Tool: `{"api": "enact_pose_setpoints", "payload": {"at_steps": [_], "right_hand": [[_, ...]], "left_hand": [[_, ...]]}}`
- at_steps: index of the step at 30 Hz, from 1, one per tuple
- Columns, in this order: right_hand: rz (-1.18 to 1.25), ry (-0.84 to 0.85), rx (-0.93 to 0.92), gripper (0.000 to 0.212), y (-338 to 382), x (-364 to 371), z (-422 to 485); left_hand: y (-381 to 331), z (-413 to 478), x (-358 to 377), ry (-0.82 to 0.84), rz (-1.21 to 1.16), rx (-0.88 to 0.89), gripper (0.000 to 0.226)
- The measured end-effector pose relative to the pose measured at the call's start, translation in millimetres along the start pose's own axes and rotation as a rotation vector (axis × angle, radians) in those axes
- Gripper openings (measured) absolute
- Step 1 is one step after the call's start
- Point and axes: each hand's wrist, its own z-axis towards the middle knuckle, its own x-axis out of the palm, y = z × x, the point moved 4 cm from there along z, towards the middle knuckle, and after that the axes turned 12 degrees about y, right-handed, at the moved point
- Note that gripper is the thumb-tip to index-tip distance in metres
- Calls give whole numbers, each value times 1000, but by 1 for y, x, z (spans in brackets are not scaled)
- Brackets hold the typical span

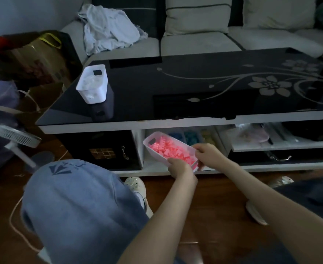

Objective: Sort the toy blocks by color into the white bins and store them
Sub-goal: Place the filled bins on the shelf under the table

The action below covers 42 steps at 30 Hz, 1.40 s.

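Left hand [178, 167] grips the near end of a white plastic bin [151, 148], fingers curled over its rim. The right hand [207, 153] pinches the rim at the near right corner. The bin is held tilted at the mouth of the open lower shelf [150, 165] of the coffee table [195, 86], its far end pointing inward. It is heaped with pink blocks [171, 149], small studded bricks of matte plastic. Deeper in the same compartment sit bins of blue blocks [177, 135], teal blocks [192, 137] and yellow blocks [206, 134], blurred and partly hidden. The sorting therefore looks largely done, and the step in hand is storing. The next move likely calls for levelling the bin, turning it to line up beside the others, and sliding it in without spilling the heap. A second white bin [92, 86], thin-walled with rounded corners and a handle slot, stands on the glossy black glass tabletop near its left end. It holds pale blocks [91, 80] and is not yet stored.
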Motion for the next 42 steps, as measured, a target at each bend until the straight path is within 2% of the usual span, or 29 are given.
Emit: {"api": "enact_pose_setpoints", "payload": {"at_steps": [2,6,8,10,11,15,19,23,27,31,35,38,42], "right_hand": [[61,-42,46,20,-7,17,20],[56,-18,122,19,-22,53,58],[90,8,127,16,-27,68,74],[140,10,140,13,-32,81,88],[183,2,147,13,-34,87,94],[376,11,193,23,-43,101,116],[456,74,183,25,-54,107,130],[570,144,148,20,-54,110,130],[689,176,225,32,-65,118,142],[497,155,237,39,-75,120,146],[339,46,188,31,-52,103,133],[251,-12,52,28,-22,84,119],[132,-125,-197,31,22,45,91]], "left_hand": [[1,6,-4,-29,45,-8,46],[0,26,-7,43,155,-85,43],[1,57,-20,-66,213,-98,46],[-5,78,-30,-252,170,-126,44],[-11,80,-31,-278,139,-140,44],[-28,87,-27,-239,103,-104,42],[-29,112,-35,-249,205,-146,45],[-36,133,-47,-209,432,-103,42],[-33,147,-52,-271,462,-82,37],[-31,154,-51,-271,556,-92,37],[-40,136,-38,-221,566,-98,35],[-52,116,-15,-85,709,-84,35],[-86,80,12,86,967,65,40]]}}
